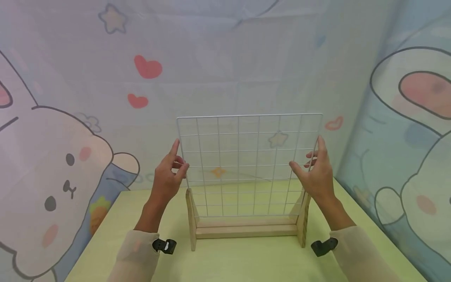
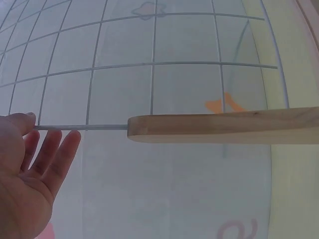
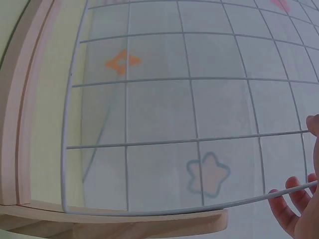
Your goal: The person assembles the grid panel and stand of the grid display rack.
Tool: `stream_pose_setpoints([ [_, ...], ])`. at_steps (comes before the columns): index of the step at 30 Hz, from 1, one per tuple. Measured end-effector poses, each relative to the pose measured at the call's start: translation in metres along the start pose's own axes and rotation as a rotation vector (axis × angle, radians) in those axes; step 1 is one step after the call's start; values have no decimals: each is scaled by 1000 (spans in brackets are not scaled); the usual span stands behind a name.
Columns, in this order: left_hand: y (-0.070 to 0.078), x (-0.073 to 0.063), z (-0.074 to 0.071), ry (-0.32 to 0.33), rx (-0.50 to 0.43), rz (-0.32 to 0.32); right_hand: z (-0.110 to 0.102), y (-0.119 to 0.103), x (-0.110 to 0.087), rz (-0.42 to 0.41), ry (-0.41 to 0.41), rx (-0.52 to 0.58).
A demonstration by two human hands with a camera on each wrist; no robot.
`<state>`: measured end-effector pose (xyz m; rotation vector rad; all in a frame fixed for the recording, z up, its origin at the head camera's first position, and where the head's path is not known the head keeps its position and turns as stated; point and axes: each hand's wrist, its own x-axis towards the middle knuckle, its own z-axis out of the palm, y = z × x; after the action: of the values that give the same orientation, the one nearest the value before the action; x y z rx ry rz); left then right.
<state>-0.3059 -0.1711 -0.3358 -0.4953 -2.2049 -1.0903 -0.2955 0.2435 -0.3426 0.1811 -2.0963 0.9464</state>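
A white wire grid panel point(image 1: 228, 166) stands upright in the head view, its lower part between the two side pieces of a light wooden stand point(image 1: 246, 231). My left hand point(image 1: 168, 177) holds the panel's left edge, index finger pointing up along it; in the left wrist view the thumb point(image 2: 30, 119) lies on one side of the edge wire and the other fingers on the other. On the opposite edge, my right hand point(image 1: 318, 176) holds the panel with the thumb in front and fingers behind. The right wrist view cuts off most of that hand.
The stand rests on a pale yellow-green table point(image 1: 243, 258). Behind and beside it hang cloth walls point(image 1: 225, 58) printed with rabbits, hearts and stars. Black straps show at both wrists by the light sleeves point(image 1: 137, 250).
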Motion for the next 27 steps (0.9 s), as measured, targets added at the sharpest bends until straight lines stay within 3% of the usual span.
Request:
stream_pose_setpoints([
  [9, 10, 12, -2, 36, -46, 34, -5, -8, 15, -24, 33, 15],
  [21, 21, 17, -10, 73, 35, 71, -9, -23, 27, -45, 80, 1],
  [27, 22, 19, -12, 71, 57, 81, -13, -30, 29, -20, 58, -8],
])
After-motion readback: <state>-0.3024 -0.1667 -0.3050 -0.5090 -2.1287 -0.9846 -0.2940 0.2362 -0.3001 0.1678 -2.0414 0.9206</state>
